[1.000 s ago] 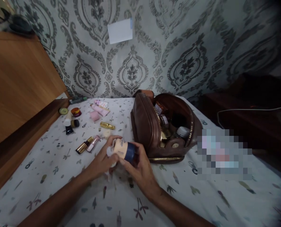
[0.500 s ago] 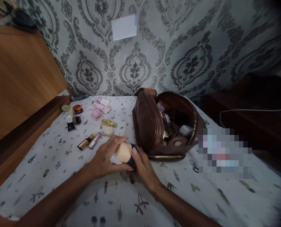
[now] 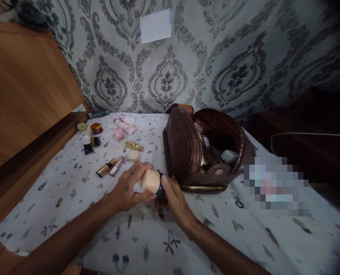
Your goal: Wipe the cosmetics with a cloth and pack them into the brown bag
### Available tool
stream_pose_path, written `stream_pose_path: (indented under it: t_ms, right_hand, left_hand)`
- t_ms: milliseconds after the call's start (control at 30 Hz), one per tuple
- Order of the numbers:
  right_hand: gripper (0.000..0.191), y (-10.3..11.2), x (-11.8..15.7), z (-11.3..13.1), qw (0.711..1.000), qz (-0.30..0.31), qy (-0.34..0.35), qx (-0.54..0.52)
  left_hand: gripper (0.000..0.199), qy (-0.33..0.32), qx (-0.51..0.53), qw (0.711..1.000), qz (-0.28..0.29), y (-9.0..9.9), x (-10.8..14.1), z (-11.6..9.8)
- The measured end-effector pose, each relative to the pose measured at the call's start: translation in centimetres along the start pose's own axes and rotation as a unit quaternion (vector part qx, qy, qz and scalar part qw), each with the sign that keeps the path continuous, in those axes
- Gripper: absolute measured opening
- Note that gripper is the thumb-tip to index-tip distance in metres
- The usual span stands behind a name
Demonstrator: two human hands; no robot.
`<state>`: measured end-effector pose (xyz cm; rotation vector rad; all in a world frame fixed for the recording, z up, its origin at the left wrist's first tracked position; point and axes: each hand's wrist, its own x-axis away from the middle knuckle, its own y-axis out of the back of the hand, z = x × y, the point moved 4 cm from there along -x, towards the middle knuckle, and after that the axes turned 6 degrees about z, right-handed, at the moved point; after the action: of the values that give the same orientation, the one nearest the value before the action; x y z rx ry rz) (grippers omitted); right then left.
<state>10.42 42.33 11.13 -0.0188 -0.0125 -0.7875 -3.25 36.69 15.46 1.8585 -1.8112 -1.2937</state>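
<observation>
Between my two hands is a small cream-coloured cosmetic jar (image 3: 151, 181) with a dark blue end (image 3: 160, 185), tilted on its side above the bed sheet. The fingers of my left hand (image 3: 130, 187) curl round its pale end. A crumpled white tissue (image 3: 138, 186) shows between that palm and the jar. My right hand (image 3: 176, 199) is closed on the dark blue end, thumb on top; its other fingers are mostly hidden. Just beyond my left fingers lies a round cream-coloured item (image 3: 134, 156). An open brown leather cosmetic bag (image 3: 181, 149) stands right beside my right hand.
Two lipstick-like tubes, one gold (image 3: 134, 146) and one black and gold (image 3: 106, 167), lie left of the bag near a pink tube (image 3: 125, 126). Several small jars and tubes sit farther left, by a wooden cabinet (image 3: 29, 72). A blurred patch (image 3: 276, 187) covers something at right.
The whole view has shifted slightly. Both hands keep hold of the jar, which has turned a little, and the white tissue now shows more at its left end.
</observation>
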Motion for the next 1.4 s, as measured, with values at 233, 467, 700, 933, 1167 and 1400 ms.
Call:
stream_pose_path:
  t_ms: [233, 467, 700, 933, 1167, 1400]
  right_hand:
    - [0.060, -0.3, 0.1, 0.1, 0.998, 0.043, 0.032, -0.025]
    - [0.047, 0.1, 0.0, -0.3, 0.996, 0.012, 0.084, -0.002]
    - [0.057, 0.1, 0.5, 0.0, 0.937, -0.042, 0.244, 0.246]
    - [0.059, -0.7, 1.5, 0.9, 0.875, -0.010, 0.333, 0.350]
    - [0.062, -0.2, 1.0, 1.2, 0.913, -0.041, 0.302, 0.271]
    - [0.058, -0.4, 0.8, 0.7, 0.944, -0.058, 0.253, 0.204]
  left_hand:
    - [0.051, 0.116, 0.108, 0.986, -0.057, 0.4, -0.1, 0.4]
    - [0.045, 0.215, 0.205, 0.955, -0.018, 0.2, -1.0, 1.5]
    - [0.032, 0.145, 0.069, 0.986, 0.046, -0.1, -1.2, 0.5]
    - [0.049, 0.275, 0.241, 0.928, 0.073, -0.4, -1.0, 1.9]
    - [0.048, 0.332, 0.426, 0.841, 0.028, -1.6, -0.2, 2.5]
    - [0.051, 0.259, 0.210, 0.943, -0.022, -0.5, -0.6, 1.7]
